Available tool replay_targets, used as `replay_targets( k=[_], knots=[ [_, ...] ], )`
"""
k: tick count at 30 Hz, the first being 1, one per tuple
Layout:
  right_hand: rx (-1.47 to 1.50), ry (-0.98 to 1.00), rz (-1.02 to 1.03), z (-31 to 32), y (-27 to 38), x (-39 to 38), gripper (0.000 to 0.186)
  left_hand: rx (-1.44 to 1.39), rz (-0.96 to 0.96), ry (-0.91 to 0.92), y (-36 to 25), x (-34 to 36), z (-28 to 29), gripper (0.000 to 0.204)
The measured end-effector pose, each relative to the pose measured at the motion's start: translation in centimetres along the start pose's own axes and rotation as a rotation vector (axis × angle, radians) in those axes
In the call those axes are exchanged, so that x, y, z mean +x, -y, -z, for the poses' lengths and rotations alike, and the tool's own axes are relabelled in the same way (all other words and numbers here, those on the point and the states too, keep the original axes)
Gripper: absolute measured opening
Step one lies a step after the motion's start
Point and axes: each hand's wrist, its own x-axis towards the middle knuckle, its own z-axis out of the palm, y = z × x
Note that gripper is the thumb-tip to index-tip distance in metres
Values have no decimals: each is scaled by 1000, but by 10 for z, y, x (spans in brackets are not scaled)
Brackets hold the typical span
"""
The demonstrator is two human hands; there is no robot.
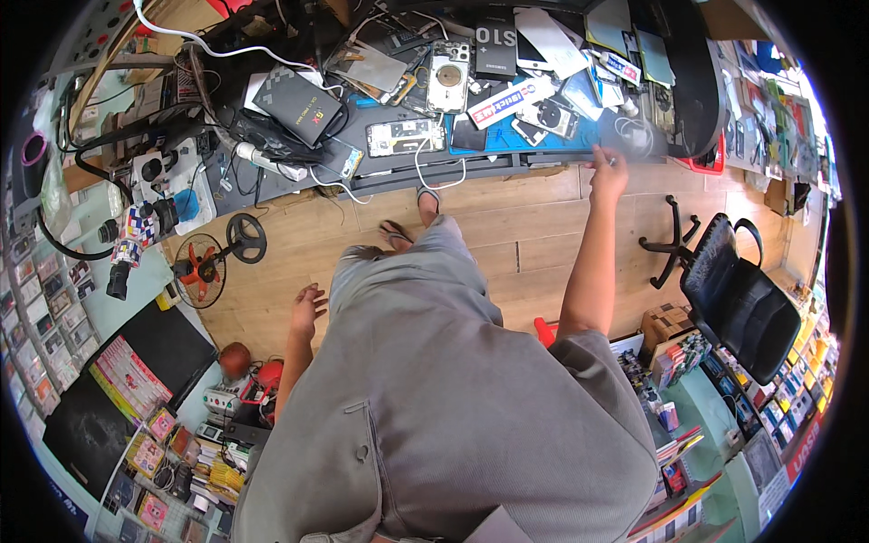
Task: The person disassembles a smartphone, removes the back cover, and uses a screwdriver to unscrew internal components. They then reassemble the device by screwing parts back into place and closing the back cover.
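Observation:
My right hand (608,174) reaches out to the front edge of the cluttered desk, its fingers curled. At the fingertips is a smeared, see-through bag (633,138) with a coiled white cable inside; the fingers appear to pinch its lower edge, though blur hides the exact contact. My left hand (309,308) hangs low beside my hip over the floor, fingers loosely bent and apart, with nothing in them. Left of the bag on the desk lie a blue mat (503,138), an opened phone (405,138) and a white box with a blue-and-red label (512,101).
A black office chair (744,299) stands at the right, and a fan (199,270) with orange blades at the left. A microscope (136,231) stands by the desk's left end. Black boxes (297,107) and loose cables crowd the desktop. Stocked shelves and display cases line both sides.

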Motion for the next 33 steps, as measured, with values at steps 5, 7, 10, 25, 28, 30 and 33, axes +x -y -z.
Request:
replay_targets(
  k=[5, 7, 10, 25, 28, 30, 33],
  knots=[
    [213, -4, -28, 40, 26, -34, 33, 140, -3, 58, 48, 2, -3, 54],
    [280, 1, -71, 56, 34, -55, 32, 118, 23, 79, 67, 9, 1, 55],
    [364, 43, -99, 81, 35, -94, 31, 96, 37, 74, 75, 14, -8, 53],
    [167, 454, -164, 210, 46, -316, 19, 111, -665, 866, -22, -197, -319, 37],
    [191, 457, -188, 244, 51, -323, 17, 77, -625, 1037, -41, -274, -363, 36],
    [188, 480, -248, 279, 51, -313, 17, 159, -625, 1073, -46, -301, -395, 33],
    [296, 422, -190, 318, 30, -291, 17, 306, -610, 1076, -47, -331, -457, 27]
  ],
)
